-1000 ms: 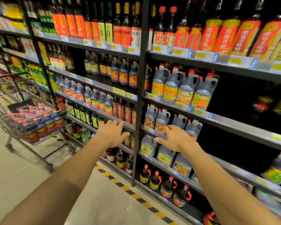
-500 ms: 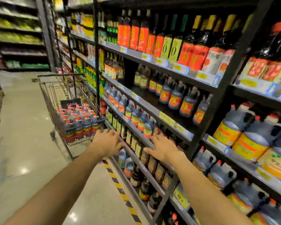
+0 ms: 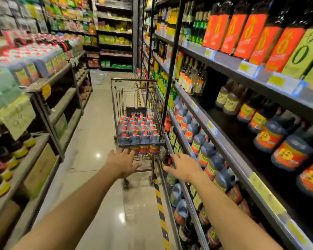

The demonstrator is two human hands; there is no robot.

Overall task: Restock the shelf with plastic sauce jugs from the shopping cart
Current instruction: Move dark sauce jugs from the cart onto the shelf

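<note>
Both hands are reaching forward toward the shopping cart, which is standing in the aisle just beside the shelf on the person's right. The left hand is hanging in front of the cart's near end with its fingers spread and holding nothing. The right hand is hovering near the shelf edge, fingers likewise apart and carrying nothing. The plastic sauce jugs are sitting packed tightly in the cart's basket, red caps up, none lifted yet. Similar dark jugs are already lining the shelf rows to the right.

The likely next step is taking 1 or 2 jugs out of the cart. Because the jugs are packed so closely, pulling 1 out by its handle could be dragging a neighbour up or tipping it. The cart is on wheels, so a push against its rim while lifting may be rolling it away down the smooth floor. The right arm is also passing close to the shelf's front row, where a careless swing could be knocking a stocked jug off.
</note>
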